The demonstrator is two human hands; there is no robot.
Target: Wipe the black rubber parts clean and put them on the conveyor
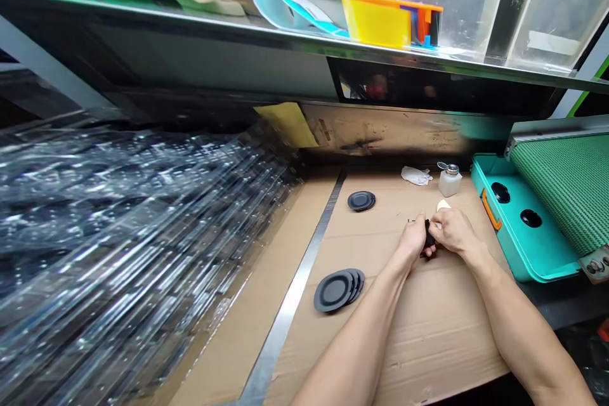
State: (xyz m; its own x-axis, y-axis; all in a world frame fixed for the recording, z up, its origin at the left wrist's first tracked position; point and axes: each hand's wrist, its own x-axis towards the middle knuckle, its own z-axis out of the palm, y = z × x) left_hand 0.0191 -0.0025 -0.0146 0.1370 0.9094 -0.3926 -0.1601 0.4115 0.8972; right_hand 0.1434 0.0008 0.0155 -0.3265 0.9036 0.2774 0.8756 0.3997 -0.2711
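Observation:
Both of my hands meet over the cardboard-covered bench (428, 323). My left hand (413, 239) is closed on a small black part (430, 240), probably one of the round black discs, held on edge. My right hand (454, 230) is closed too, pressing a small white piece (443, 205), maybe a cloth or pad, against that part. A fanned stack of black round discs (339, 290) lies to the left of my left forearm. Another black disc (361, 200) lies farther back.
A small white dispenser bottle (449, 180) and a crumpled white wipe (416, 175) stand at the back. A teal tray (518, 228) holding two black discs borders a green conveyor belt (566, 190) on the right. Stacked clear plastic trays (124, 235) fill the left. A metal shelf (304, 38) hangs overhead.

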